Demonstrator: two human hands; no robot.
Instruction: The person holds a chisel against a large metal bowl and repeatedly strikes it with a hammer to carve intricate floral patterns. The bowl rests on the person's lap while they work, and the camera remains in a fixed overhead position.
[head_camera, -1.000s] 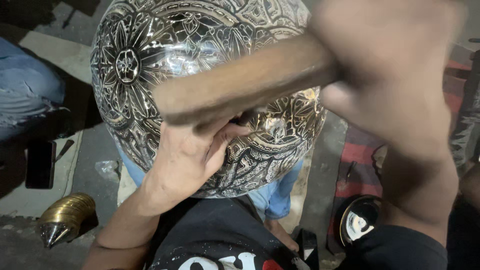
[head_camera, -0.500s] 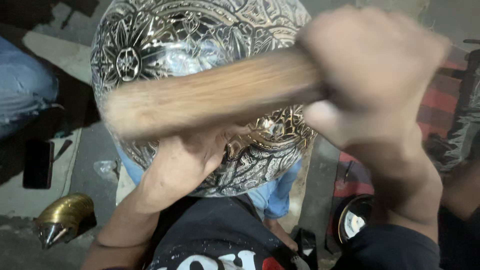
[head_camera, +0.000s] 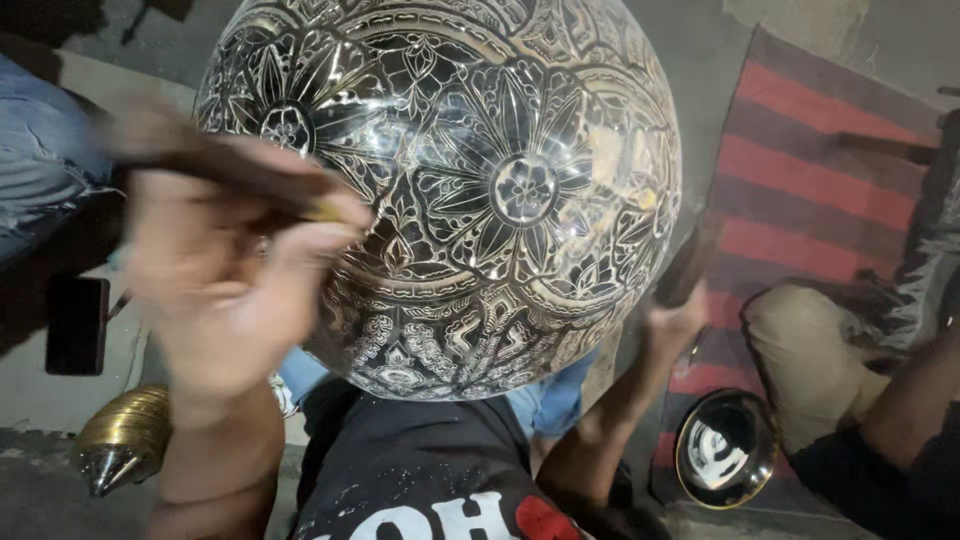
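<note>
Large rounded metal vessel (head_camera: 470, 190), silvery with engraved flower and leaf patterns, filling the middle of the view, propped against the lap above a black printed shirt (head_camera: 420, 480) and blue jeans (head_camera: 550, 400). Left hand (head_camera: 225, 290), blurred, raised at the near left in front of the vessel's left flank, fingers curled around a thin dark tool (head_camera: 230, 170) with a brassy tip touching or just beside the engraved surface; exact contact not clear through the blur. Right hand (head_camera: 680, 310) low at the vessel's right edge, blurred too, closed on a dark handle (head_camera: 685, 265) rising just beside the metal; head of that tool not visible. To the far left, part of another person's denim-clad leg (head_camera: 40, 170). Near left on the ground, a dark flat phone-like slab (head_camera: 77, 325) and, nearer, a ribbed brass cone-shaped piece (head_camera: 120, 440) lying on its side. To the right, a red and dark striped rug (head_camera: 810, 170), with a small shiny black bowl (head_camera: 725, 450) at its near edge and a tan cushion-like bundle (head_camera: 810, 360) beside it. At the far right edge, another person's forearm (head_camera: 910, 390), well apart from the vessel.
</note>
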